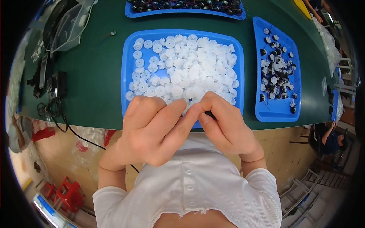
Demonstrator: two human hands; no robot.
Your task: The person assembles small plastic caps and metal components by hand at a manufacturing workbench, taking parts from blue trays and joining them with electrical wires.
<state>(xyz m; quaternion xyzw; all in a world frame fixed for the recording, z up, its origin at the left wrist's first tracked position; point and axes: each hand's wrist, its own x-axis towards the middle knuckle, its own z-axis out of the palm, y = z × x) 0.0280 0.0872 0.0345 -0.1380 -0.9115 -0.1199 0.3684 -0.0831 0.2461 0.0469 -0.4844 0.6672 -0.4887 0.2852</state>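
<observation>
My left hand and my right hand meet over the near edge of a blue tray. Between my right thumb and curled fingers shows a bit of a small black part, mostly hidden. The left thumb and forefinger are pinched together against the right fingertips; what they hold, if anything, is hidden. Many translucent white plastic wheels are heaped in this tray, thickest at its middle and right, with several scattered along its left side.
On the green table, a blue tray at right holds black motors with white wheels. Another blue tray of wired motors stands behind. A black power box with a cable and a clear bin are at left.
</observation>
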